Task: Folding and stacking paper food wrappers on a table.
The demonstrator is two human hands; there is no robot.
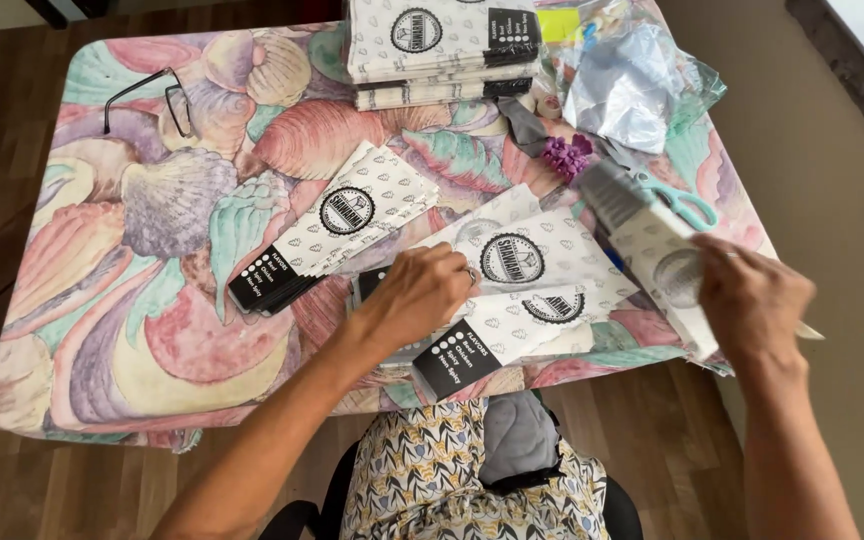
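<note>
My left hand (420, 292) rests palm down on white printed paper sleeves (512, 262) with black ends, spread near the table's front edge; one sleeve (497, 338) sticks out toward me from under it. My right hand (750, 292) grips a thick bundle of the same sleeves (642, 235), held tilted above the table's right side. Another fanned pile of sleeves (337, 225) lies left of my left hand. A tall neat stack of sleeves (442, 45) stands at the table's far edge.
The table (132, 300) wears a pastel seashell-patterned cloth. Eyeglasses (147, 100) lie at the far left. Teal-handled scissors (677, 200), a purple clump (566, 156) and crumpled clear plastic bags (632, 80) sit at the far right. A wooden floor surrounds the table.
</note>
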